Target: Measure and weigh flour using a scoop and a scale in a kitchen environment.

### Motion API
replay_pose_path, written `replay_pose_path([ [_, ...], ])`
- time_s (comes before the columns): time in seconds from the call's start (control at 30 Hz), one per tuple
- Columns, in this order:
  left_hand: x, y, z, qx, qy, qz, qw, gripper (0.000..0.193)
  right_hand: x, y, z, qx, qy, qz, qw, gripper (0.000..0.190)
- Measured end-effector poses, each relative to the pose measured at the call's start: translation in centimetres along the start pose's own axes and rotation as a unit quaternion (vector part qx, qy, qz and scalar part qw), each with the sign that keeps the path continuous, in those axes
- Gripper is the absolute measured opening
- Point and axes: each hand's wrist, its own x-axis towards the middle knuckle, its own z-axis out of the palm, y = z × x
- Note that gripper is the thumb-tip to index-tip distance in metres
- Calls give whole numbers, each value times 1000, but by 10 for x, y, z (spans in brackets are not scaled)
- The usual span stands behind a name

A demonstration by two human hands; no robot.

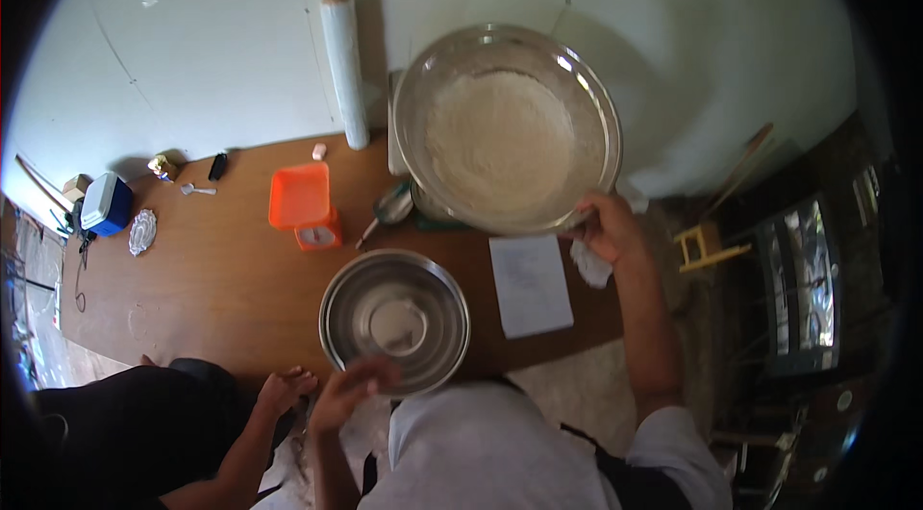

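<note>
My right hand (606, 225) grips the near right rim of a large steel bowl (598, 149), its thumb over the edge. Pale flour-like powder (501, 139) covers the bottom of that bowl. In front of me a smaller steel bowl (451, 322) stands at the table's near edge, with a little pale powder (396, 326) at its centre. Blurred and with fingers apart, my left hand (353, 387) hovers at this bowl's near left rim, holding nothing. Whether it touches the rim, I cannot tell. A written sheet of paper (532, 286) lies to the right.
An orange kitchen scale (303, 203) stands left of the bowls on the wooden table (216, 272). Beside it lies a scoop (389, 207) holding powder. A plastic-film roll (345, 70) leans on the wall. Another person's hand (285, 391) rests at the near edge. A blue cooler (107, 203) sits far left.
</note>
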Motion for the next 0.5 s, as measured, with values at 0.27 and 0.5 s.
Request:
replay_pose_path([
  [0.27, 109, 69, 27, -29, 44, 104, 993, 86, -54, 46, 32, 71, 6, 31, 997, 47],
  [0.5, 100, 17, 47, 30, 138, 86, 986, 75, -96, 118, 10, 63, 103, 24, 992, 43],
])
